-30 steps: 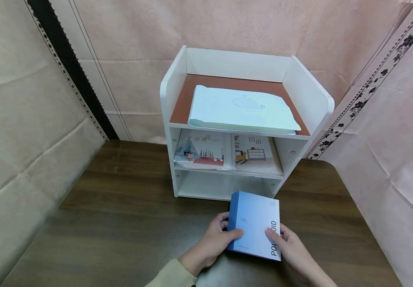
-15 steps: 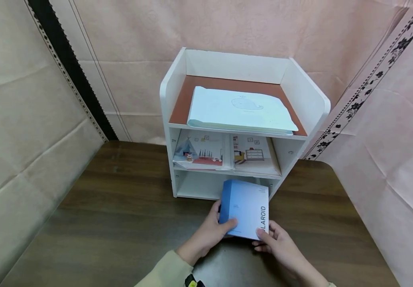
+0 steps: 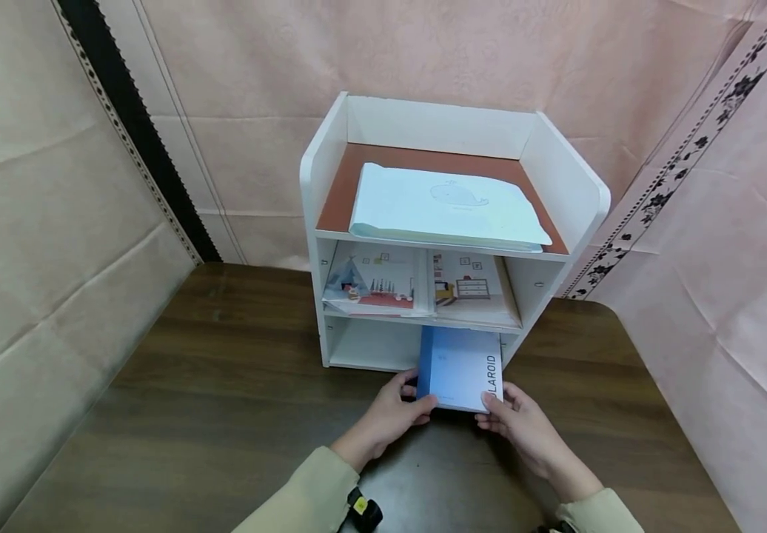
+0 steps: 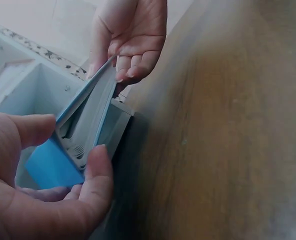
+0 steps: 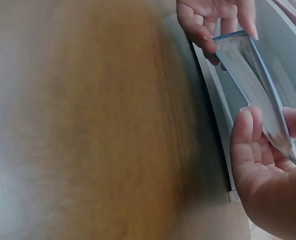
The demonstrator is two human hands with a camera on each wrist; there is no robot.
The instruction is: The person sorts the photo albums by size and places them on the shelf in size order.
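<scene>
A blue photo album (image 3: 461,363) marked "POLAROID" lies cover up, its far part inside the right side of the shelf's bottom compartment. Its near edge sticks out toward me. My left hand (image 3: 393,414) grips the near left corner by the spine, thumb on top and fingers below. The near right corner is pinched by my right hand (image 3: 523,426), thumb over the cover. In the left wrist view, pages (image 4: 95,110) and curved binder rings show between the album's covers. The right wrist view also shows the page edges (image 5: 248,75), with fingers underneath.
A small white shelf (image 3: 437,118) stands at the back of the brown wooden table (image 3: 223,414). A sheet-like booklet with a whale drawing (image 3: 450,203) lies on its top level. Illustrated books (image 3: 383,281) fill the middle level. Pink cloth (image 3: 237,66) hangs behind.
Both hands have moved forward with the album, from above the table in front of the shelf into the bottom compartment's opening. The album has also come lower and flatter.
</scene>
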